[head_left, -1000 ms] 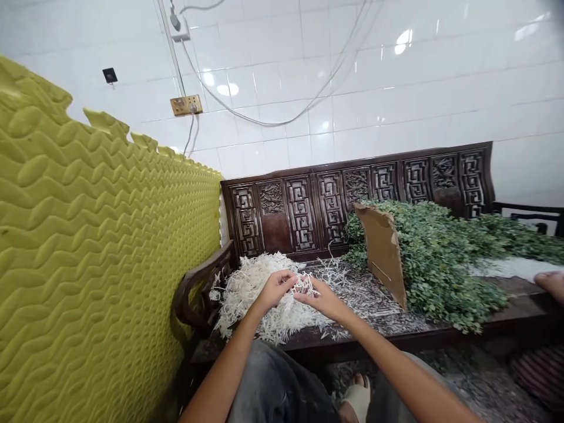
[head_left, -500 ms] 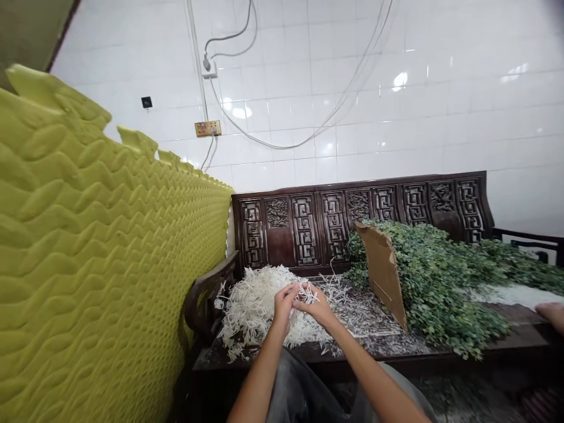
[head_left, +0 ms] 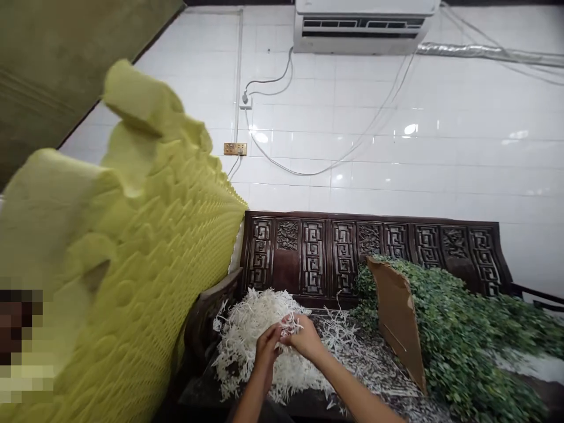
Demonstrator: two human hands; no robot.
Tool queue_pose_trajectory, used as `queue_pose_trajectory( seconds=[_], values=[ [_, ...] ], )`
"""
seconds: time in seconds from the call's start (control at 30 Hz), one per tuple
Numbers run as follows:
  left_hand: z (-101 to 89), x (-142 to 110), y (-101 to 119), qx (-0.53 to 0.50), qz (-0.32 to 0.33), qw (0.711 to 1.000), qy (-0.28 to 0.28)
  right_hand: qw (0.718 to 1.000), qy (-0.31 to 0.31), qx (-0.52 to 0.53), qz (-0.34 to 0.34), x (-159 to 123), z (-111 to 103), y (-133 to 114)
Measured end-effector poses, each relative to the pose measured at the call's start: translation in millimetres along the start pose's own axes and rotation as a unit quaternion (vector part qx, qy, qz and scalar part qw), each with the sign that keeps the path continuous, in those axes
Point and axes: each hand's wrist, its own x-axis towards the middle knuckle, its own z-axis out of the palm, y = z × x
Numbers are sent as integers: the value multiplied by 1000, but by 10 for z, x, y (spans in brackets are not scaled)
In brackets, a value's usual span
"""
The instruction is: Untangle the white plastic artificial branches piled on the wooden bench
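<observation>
My left hand (head_left: 267,345) and my right hand (head_left: 307,339) meet above the front of a carved dark wooden bench. Between their fingertips is a white branching plastic sprig (head_left: 291,324), with the fingers of both hands closed on it. Just behind and to the left, a big heap of similar white sprigs (head_left: 247,338) covers the left end of the seat. A smaller loose cluster of white sprigs (head_left: 338,329) lies to the right of my hands. How many pieces my fingers hold is too small to tell.
Right of the white cluster, a brown cardboard sheet (head_left: 394,320) stands upright against a mass of green artificial foliage (head_left: 458,320). A yellow foam mat wall (head_left: 176,247) rises on the left. The bench's carved backrest (head_left: 286,258) runs behind. Part of a person shows at the far left edge.
The view has tilted up and turned left, bringing an air conditioner into sight. My hands stay together on the white sprig. Another person's hand at the right edge has left the view.
</observation>
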Motion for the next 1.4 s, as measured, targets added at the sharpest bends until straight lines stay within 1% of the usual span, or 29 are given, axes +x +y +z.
queue_pose_trajectory(
  seconds=[0.1, 0.17, 0.3, 0.4, 0.47, 0.57, 0.63, 0.7, 0.77, 0.87, 0.93, 1.0, 1.07, 1.17, 1.27, 1.4],
  values=[
    [-131, -33, 22, -15, 10, 1000, 22, 999, -15, -26, 21, 111, -49, -184],
    [-159, -8, 97, -17, 25, 999, 26, 999, -25, -15, 16, 206, -65, -328],
    [-111, 141, 385, -1, 79, 997, 24, 997, -52, 55, -27, 374, -89, -613],
    [-44, 250, 603, 35, 118, 992, 1, 991, -42, 110, -67, 425, -139, -778],
    [-1, 296, 698, 63, 137, 988, -23, 986, -27, 140, -90, 435, -186, -848],
    [52, 355, 761, 95, 156, 982, -48, 980, -21, 167, -106, 496, -249, -904],
    [66, 409, 771, 107, 167, 979, -51, 979, -38, 170, -105, 609, -274, -922],
    [41, 485, 759, 117, 180, 976, -49, 978, -69, 166, -102, 773, -273, -925],
    [-36, 575, 711, 129, 194, 972, -37, 976, -111, 157, -99, 945, -232, -896],
    [-249, 699, 540, 139, 185, 973, -12, 970, -181, 135, -92, 1092, -93, -764],
    [-424, 743, 364, 124, 151, 981, 17, 965, -216, 118, -86, 1072, 23, -617],
    [-587, 726, 160, 100, 101, 989, 48, 961, -242, 107, -78, 974, 127, -451],
    [-717, 641, -39, 80, 64, 992, 75, 957, -262, 104, -61, 846, 205, -296],
    [-837, 438, -260, 63, 38, 992, 106, 951, -293, 82, -53, 710, 279, -98],
    [-895, 259, -374, 81, 13, 989, 121, 936, -339, 38, -82, 677, 311, 94],
    [-935, 112, -455, 158, -26, 979, 122, 898, -431, 6, -87, 720, 309, 272]
  ],
)
